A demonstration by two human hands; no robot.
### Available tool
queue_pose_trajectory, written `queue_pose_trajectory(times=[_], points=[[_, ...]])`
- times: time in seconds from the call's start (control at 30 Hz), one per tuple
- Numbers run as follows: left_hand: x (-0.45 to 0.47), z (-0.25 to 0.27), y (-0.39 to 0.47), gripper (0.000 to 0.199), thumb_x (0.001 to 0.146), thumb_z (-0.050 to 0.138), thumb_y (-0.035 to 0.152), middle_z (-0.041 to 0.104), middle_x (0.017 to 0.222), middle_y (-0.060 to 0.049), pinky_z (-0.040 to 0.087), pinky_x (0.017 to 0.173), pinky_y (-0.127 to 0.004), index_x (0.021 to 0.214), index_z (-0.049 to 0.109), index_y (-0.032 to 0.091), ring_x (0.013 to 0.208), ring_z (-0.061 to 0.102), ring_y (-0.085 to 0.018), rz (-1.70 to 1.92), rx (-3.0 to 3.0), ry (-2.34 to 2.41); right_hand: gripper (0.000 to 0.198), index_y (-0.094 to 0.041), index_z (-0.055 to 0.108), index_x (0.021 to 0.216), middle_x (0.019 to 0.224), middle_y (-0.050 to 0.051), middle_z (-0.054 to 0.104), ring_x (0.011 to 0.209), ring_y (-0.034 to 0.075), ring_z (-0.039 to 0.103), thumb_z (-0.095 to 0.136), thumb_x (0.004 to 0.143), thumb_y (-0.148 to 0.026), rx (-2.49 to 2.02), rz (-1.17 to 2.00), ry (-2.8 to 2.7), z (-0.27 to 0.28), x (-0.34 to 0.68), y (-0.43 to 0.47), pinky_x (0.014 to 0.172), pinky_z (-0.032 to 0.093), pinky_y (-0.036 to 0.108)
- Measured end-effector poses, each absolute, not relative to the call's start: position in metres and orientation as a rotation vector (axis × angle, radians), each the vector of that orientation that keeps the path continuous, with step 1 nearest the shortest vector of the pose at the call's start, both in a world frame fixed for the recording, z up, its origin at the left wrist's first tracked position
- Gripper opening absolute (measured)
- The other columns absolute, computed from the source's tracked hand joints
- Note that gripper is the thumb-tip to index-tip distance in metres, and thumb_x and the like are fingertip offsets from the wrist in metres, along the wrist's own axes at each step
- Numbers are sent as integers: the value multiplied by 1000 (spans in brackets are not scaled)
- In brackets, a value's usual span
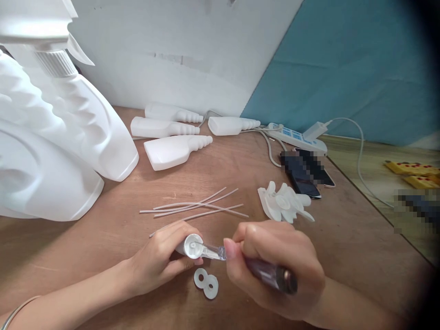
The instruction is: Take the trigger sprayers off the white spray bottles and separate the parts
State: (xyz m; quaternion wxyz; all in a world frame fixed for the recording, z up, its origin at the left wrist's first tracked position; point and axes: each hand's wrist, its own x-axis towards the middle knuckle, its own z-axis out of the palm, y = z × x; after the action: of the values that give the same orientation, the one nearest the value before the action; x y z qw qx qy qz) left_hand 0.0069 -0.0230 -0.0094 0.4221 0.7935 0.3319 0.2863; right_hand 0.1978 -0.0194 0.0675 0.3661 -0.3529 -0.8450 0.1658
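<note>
My left hand (168, 256) is closed around a white plastic spray-head part (193, 246), its round open end turned up and towards me. My right hand (275, 266) grips a thick dark-handled tool (271, 275) with a copper-coloured end; its exact kind is hidden by the fingers. Between the hands, a clear narrow piece (215, 252) reaches from the spray-head part to the right fingertips. I cannot tell whether it belongs to the tool or the part. Two joined white washers (206, 283) lie on the table just below the left fingers.
Several thin white tubes (192, 207) lie beyond my hands. White trigger pieces (283, 201) are piled to the right, near two phones (299, 176). White spray bottles (99, 123) stand at left; small white bottles (175, 151) lie behind. A power strip (299, 137) with cables sits back right.
</note>
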Motion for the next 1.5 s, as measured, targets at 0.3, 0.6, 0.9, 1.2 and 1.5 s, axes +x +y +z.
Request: queue_pose_trajectory(times=[0.3, 0.6, 0.9, 1.2, 1.5], points=[[6, -14, -25, 17, 82, 57, 19, 62, 88, -4, 47, 71, -23, 98, 53, 16, 78, 57, -13, 872, 2054, 837, 30, -19, 32, 53, 48, -5, 43, 45, 8, 34, 50, 65, 1, -1024, 98, -2070, 41, 177, -62, 48, 34, 25], [7, -11, -26, 12, 84, 53, 18, 62, 87, -6, 46, 71, -26, 96, 53, 15, 78, 56, -16, 863, 2085, 814, 35, -20, 20, 59, 46, -7, 29, 39, 5, 28, 48, 77, -10, -1080, 576, -2070, 60, 196, -18, 37, 25, 20], [6, -10, -25, 10, 84, 49, 13, 59, 81, -5, 44, 68, -26, 94, 50, 15, 73, 53, -15, 845, 2051, 831, 34, -20, 23, 56, 43, -6, 44, 34, 5, 41, 48, 79, -20, -1347, 1021, -1731, 62, 197, -1, 34, 29, 18], [7, -11, -26, 18, 84, 49, 11, 61, 87, -6, 44, 73, -28, 101, 51, 14, 78, 53, -16, 871, 2081, 775, 36, -20, 18, 57, 43, -8, 30, 36, 4, 31, 47, 77, -13, -1192, 760, -1913, 62, 198, -9, 36, 24, 19], [6, -11, -25, 14, 84, 53, 19, 60, 87, -5, 44, 71, -26, 98, 52, 16, 77, 54, -15, 941, 2095, 883, 33, -20, 24, 58, 47, -5, 37, 41, 6, 27, 49, 71, -3, -717, 287, -2200, 61, 194, -23, 38, 21, 22]])
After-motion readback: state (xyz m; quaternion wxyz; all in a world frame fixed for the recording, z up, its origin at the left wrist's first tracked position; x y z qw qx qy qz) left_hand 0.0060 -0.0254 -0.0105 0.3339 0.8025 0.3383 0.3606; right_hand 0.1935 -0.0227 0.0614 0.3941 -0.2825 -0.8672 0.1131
